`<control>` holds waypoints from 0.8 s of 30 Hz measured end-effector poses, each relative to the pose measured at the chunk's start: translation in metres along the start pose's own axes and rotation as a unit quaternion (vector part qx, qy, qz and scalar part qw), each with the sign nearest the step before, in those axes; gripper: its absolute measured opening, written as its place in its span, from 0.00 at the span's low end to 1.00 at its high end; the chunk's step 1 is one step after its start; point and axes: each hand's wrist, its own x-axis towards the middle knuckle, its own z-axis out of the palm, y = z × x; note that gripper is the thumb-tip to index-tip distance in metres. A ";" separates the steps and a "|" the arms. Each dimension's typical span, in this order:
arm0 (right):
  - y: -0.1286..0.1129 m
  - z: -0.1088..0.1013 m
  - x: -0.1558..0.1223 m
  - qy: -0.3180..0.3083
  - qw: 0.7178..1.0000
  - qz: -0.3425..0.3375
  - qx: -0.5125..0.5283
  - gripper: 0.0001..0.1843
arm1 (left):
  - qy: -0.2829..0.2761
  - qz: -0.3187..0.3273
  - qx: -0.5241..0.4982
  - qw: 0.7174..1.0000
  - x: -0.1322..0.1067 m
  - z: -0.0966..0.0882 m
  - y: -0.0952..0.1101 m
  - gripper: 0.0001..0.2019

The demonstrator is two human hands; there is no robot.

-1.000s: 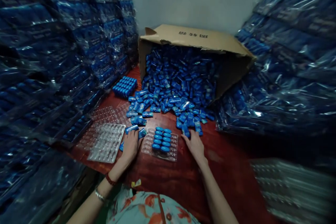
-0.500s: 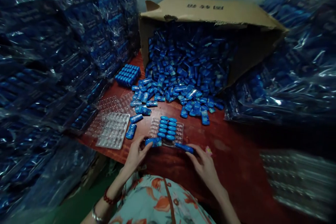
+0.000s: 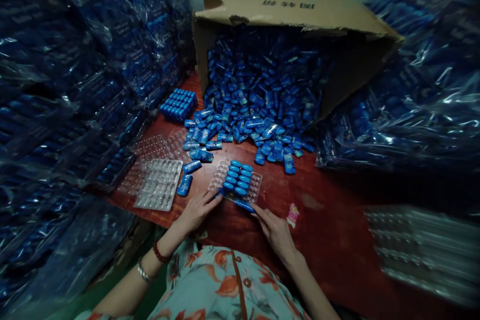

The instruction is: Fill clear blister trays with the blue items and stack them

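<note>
From where I stand, the red tabletop [image 3: 330,245] bears a clear tray [image 3: 256,186], probably thin and bendy. Apart at its near edge, the right hand [image 3: 276,232] pinches one end of a blue packet [image 3: 243,204]; the left hand [image 3: 195,211] half-covers another packet [image 3: 220,191], grip hidden. Packets seem light, slick; hold the ends.

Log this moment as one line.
left hand: touching blue packet, partly hidden; right hand: touching second blue packet; beyond: clear tray bearing blue pieces, open carton

The head camera looks forward and down
</note>
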 end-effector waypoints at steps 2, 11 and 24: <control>-0.002 0.004 -0.003 0.024 0.994 0.051 0.091 0.17 | -0.021 0.039 -0.009 0.999 0.000 0.000 -0.004 0.19; -0.008 0.008 0.000 0.125 0.929 0.232 0.259 0.14 | -0.094 0.022 -0.046 0.994 -0.001 0.004 -0.012 0.19; -0.016 0.008 0.014 0.062 0.987 -0.145 -0.019 0.30 | -0.207 -0.023 0.003 0.978 0.023 -0.008 0.027 0.17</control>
